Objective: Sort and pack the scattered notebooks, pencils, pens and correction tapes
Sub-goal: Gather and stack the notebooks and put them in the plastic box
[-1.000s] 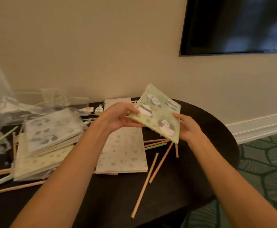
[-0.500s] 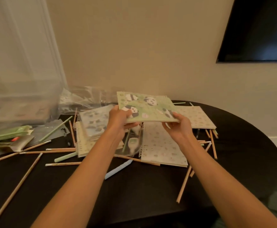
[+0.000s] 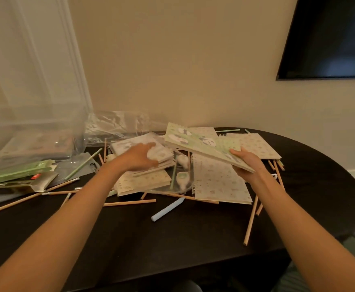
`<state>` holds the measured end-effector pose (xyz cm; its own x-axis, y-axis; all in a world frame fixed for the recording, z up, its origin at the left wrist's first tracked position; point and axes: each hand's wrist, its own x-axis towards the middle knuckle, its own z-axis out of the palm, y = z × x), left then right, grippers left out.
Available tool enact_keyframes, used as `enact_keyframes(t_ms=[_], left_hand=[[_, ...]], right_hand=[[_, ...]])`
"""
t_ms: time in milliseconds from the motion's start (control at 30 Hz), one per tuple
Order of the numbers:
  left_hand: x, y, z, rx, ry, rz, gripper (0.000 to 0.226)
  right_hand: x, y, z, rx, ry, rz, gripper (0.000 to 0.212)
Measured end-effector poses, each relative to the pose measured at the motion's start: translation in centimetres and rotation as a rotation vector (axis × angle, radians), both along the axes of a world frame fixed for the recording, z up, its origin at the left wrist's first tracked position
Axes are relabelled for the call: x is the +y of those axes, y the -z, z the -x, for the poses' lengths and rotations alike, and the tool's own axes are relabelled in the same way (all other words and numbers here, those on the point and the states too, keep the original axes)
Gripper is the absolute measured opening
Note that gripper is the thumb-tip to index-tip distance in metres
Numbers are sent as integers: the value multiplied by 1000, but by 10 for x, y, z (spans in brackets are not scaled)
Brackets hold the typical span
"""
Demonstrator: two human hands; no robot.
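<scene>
The green panda notebook [image 3: 195,142] is held tilted above the dark round table [image 3: 172,239], its near corner pinched in the right hand [image 3: 247,163]. The left hand [image 3: 139,157], apart and blurred, lies on a stack of notebooks [image 3: 151,180]; I cannot tell whether it grips. Wooden pencils [image 3: 129,202] and correction tapes [image 3: 181,179] lie scattered around.
</scene>
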<state>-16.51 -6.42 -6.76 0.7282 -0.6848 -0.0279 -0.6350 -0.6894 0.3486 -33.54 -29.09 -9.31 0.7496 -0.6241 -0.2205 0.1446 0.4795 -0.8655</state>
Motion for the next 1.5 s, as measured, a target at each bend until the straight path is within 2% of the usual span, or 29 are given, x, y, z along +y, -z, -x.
enact_keyframes(t_ms=[67, 100, 200, 267, 500, 633, 733, 867, 967, 1033, 1167, 1233, 1333, 1433, 1500], left_hand=[[3, 18, -3, -110, 29, -283, 79], [4, 24, -5, -160, 9, -306, 72], [6, 30, -11, -288, -90, -112, 26], [8, 27, -12, -332, -108, -17, 17], [12, 14, -14, -377, -91, -1, 16], [20, 14, -15, -339, -132, -95, 33], [24, 16, -13, -291, -117, -150, 17], [26, 21, -13, -356, -101, -50, 4], [33, 22, -14, -442, -110, 27, 21], [37, 23, -12, -488, -89, 34, 30], [31, 28, 0, -503, -46, 0, 17], [30, 31, 2, -498, -40, -2, 18], [36, 35, -2, -483, -49, 15, 21], [30, 33, -6, -419, -46, 75, 19], [18, 30, -8, -383, -37, 120, 29]], right_hand=[[0, 3, 7, 41, -66, 5, 57], [-1, 4, 10, 66, -98, 15, 56], [-2, 2, 18, 125, -235, 58, 48], [2, 0, 17, 159, -241, 94, 46], [34, 2, -11, 55, 66, 138, 39], [49, 7, -9, 11, 205, 102, 35], [65, 14, -10, -7, 297, 74, 33], [94, 16, -24, 4, 398, 103, 42], [114, 13, -34, 55, 454, 221, 41], [129, 15, -43, 72, 439, 316, 39], [161, 15, -67, 107, 288, 345, 47], [166, 15, -77, 111, 87, 266, 50], [155, 21, -79, 150, -185, 69, 40], [141, 26, -79, 144, -163, 7, 36], [137, 27, -84, 106, -114, 31, 38]])
